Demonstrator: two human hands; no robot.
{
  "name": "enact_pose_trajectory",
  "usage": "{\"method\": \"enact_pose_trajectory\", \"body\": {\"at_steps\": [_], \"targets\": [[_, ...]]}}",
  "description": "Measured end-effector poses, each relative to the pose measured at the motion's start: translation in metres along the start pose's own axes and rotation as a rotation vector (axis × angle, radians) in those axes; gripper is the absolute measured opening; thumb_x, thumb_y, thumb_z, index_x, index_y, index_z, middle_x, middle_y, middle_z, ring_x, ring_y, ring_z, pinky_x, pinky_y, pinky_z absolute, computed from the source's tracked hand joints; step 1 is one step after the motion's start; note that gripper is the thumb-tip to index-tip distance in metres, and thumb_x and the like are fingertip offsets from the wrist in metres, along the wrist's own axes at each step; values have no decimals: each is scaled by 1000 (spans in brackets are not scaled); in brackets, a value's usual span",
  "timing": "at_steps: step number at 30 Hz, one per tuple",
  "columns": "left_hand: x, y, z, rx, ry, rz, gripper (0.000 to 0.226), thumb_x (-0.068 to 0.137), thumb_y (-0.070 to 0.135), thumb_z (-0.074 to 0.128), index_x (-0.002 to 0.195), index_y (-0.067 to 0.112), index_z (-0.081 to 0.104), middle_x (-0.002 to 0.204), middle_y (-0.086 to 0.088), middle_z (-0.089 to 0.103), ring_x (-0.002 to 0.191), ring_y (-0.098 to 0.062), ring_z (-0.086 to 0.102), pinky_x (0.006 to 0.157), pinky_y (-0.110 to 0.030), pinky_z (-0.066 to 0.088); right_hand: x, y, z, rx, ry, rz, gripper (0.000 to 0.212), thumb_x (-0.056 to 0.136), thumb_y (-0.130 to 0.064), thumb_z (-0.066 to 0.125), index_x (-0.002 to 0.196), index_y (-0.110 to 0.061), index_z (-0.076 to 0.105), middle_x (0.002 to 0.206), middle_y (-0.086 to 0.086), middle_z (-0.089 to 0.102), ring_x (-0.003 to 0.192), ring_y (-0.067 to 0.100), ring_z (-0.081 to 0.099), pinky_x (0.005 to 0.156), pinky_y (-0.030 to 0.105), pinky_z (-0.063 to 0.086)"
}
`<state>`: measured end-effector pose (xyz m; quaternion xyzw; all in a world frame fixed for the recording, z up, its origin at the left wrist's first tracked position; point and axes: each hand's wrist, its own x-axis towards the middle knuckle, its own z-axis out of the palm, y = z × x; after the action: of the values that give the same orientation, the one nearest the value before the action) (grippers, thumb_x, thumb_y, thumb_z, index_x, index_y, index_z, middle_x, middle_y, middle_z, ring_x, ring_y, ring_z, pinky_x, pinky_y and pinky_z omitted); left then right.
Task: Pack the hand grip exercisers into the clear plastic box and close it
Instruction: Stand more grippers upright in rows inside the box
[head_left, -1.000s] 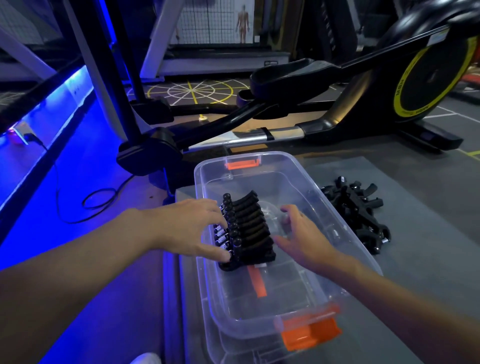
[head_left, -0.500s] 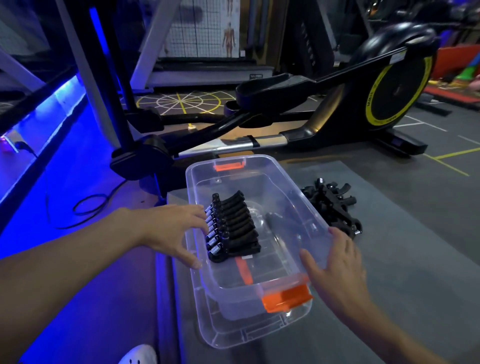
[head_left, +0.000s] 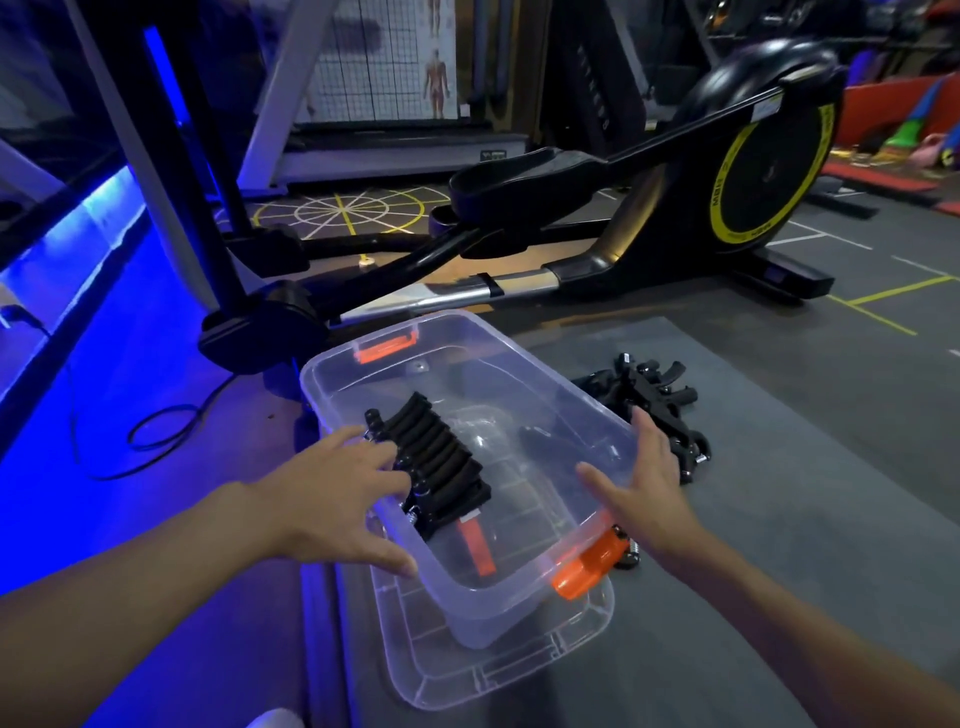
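Since half a second ago the right hand has come up from the near corner to the right wall of the clear plastic box, and the box now sits turned, its near end swung toward the right over the lid lying flat beneath it. Both hands are spread open: the left hand presses against the left rim with its fingers reaching over toward the row of hand grip exercisers packed side by side inside the box, while the right palm lies flat on the outside of the right wall, fingers stretched out, clenching nothing. An orange latch hangs at the near end of the box and another orange latch shows at the far end. Loose black exercisers lie in a heap on the grey mat just beyond the right hand, outside the box. Behind the mat stands an elliptical trainer with a yellow-ringed wheel, and blue light washes the floor on the left, where a black cable coils
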<state>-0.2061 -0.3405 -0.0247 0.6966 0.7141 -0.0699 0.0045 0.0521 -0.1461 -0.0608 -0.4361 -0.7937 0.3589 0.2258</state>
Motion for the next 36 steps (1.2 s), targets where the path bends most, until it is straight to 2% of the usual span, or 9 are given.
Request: {"method": "enact_pose_trajectory", "body": {"at_steps": [4,9,13,16,21,24,29,32,36], "targets": [[-1,3,5,-48,11,-34,84,57,103,27,96,34,52,90,14,38,88,-10,39,95,-25,35,12,-2,2,46,52,23,94,86,-33,70,155,-21,8,160,0,13,146,21,13,116,39,19],[1,6,3,-20,31,-40,84,56,103,27,99,35,52,89,14,37,86,-9,40,85,-21,27,4,-5,7,223,118,90,97,85,-29,73,155,-20,6,160,3,11,144,21,24,111,34,26],[2,13,2,-9,55,-44,75,59,101,31,90,35,47,87,14,37,83,-10,39,84,-22,24,-10,-7,18,285,161,113,99,84,-29,73,155,-21,5,158,4,14,142,23,27,110,36,28],[3,23,6,21,63,-49,82,59,102,24,89,31,51,87,13,37,82,-11,38,88,-26,25,-11,-4,18,301,147,94,100,84,-31,74,155,-24,4,159,3,15,142,22,26,111,39,27],[7,31,8,18,34,-40,86,59,102,17,92,30,51,90,14,38,86,-10,39,93,-30,27,-16,-9,16,294,185,111,104,65,-59,65,149,-36,9,152,-1,36,138,21,39,109,54,38],[6,18,8,5,-30,2,75,67,97,24,96,33,49,92,16,41,88,-7,41,95,-28,27,-23,-12,22,295,207,90,97,64,-57,63,147,-37,18,145,-3,40,133,20,42,106,55,39],[2,-9,11,84,-24,-31,67,72,95,21,92,34,41,90,15,43,86,-9,42,97,-28,29,-26,-14,25,302,222,47,95,67,-43,67,148,-34,17,141,-5,37,135,21,35,110,53,36],[5,-12,9,128,4,-64,76,67,97,19,88,29,45,87,12,45,84,-12,45,94,-29,33,-26,-16,23,324,201,59,101,62,-46,72,144,-46,14,135,-12,33,135,21,36,109,52,37],[8,-7,8,118,56,-79,80,64,99,18,80,26,46,81,11,45,78,-12,46,85,-28,33,-19,-13,16,394,153,89,115,52,-54,80,140,-58,6,147,-5,37,132,21,44,104,53,44]]}}
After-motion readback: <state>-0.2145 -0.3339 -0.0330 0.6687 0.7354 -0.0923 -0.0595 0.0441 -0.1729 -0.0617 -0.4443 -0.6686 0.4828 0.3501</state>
